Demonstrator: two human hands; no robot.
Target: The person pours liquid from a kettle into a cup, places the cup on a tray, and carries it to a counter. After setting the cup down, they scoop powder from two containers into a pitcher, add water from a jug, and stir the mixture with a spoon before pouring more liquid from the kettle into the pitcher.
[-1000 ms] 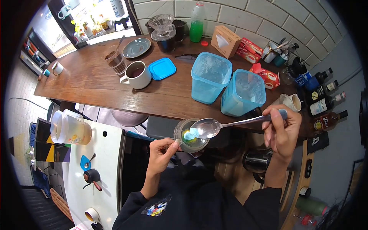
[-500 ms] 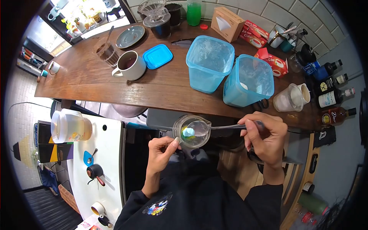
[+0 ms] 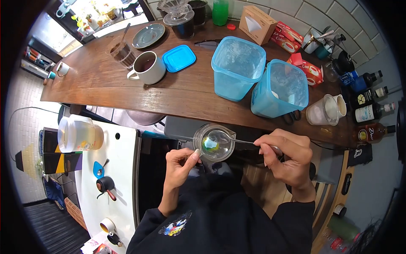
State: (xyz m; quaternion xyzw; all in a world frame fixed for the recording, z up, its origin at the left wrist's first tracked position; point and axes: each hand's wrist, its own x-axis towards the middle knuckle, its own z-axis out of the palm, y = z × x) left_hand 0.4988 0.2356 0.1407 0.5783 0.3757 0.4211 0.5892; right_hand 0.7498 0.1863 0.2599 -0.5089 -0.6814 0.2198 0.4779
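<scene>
My left hand [image 3: 182,168] pinches the side of a small glass jug [image 3: 228,153], thumb at its near-left rim. Inside it lies a light blue clump [image 3: 209,143] with yellow-green around it. My right hand [image 3: 287,160] is closed round the handle of a metal spoon [image 3: 243,141], which reaches leftward over the spout, its bowl end within the jug. The jug is held in front of the counter's edge, above my lap. Beyond it on the wooden counter [image 3: 177,95] stand two blue plastic tubs, a left one [image 3: 231,86] and a right one [image 3: 270,101], both lidless with whitish residue inside.
A blue lid [image 3: 179,58], a mug [image 3: 153,76] of dark liquid and a grey plate [image 3: 148,35] occupy the counter's left part. At the right are a plastic cup [image 3: 321,111] and several bottles [image 3: 368,113]. A white table [image 3: 120,169] lies to my left.
The spoon has dipped lower and further left into the jug, and the blue clump looks flatter and more spread. My right hand has shifted slightly left and down. The view has tilted a little.
</scene>
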